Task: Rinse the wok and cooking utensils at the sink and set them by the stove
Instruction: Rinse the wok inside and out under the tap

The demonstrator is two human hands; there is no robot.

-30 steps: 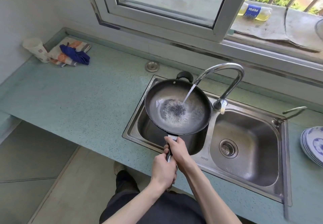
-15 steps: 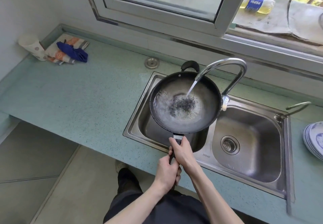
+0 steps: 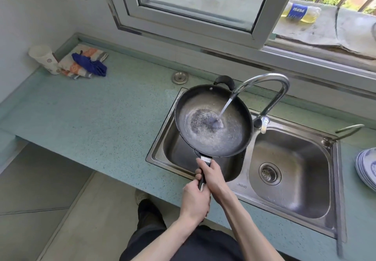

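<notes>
Closest to me, my left hand (image 3: 195,199) is wrapped around the tail end of the wok's black handle (image 3: 202,179), and my right hand (image 3: 213,176) is curled around it just ahead, nearer the pan. Both grips are pinching that one handle, fingers pressed together round it, the two hands touching each other.

Past my knuckles the wok (image 3: 213,121) hangs above the left basin of the steel double sink (image 3: 335,179), not resting on anything that I can see. The stream of water (image 3: 224,109) from the curved faucet (image 3: 270,89) lands inside it, to the right of the dark patch at the bottom. A second ago the water struck near the middle of that patch and the pan sat a touch lower and more toward me; over the last moment I have carried it up and back, so the stream now falls off-centre and a film of water spreads across the floor of the pan. I judge this is the swirling part of the rinse: the wok is wet, but pouring out and carrying it to the stove are not yet done, and no stove or utensils are in view.

Farther out, the green speckled desk (image 3: 91,118) runs left to a paper cup (image 3: 43,59) and a blue cloth (image 3: 90,65) on a folded towel. A stack of blue-and-white plates (image 3: 366,169) sits at the right edge, and a Pepsi bottle (image 3: 299,13) lies on the ledge outside the window.
</notes>
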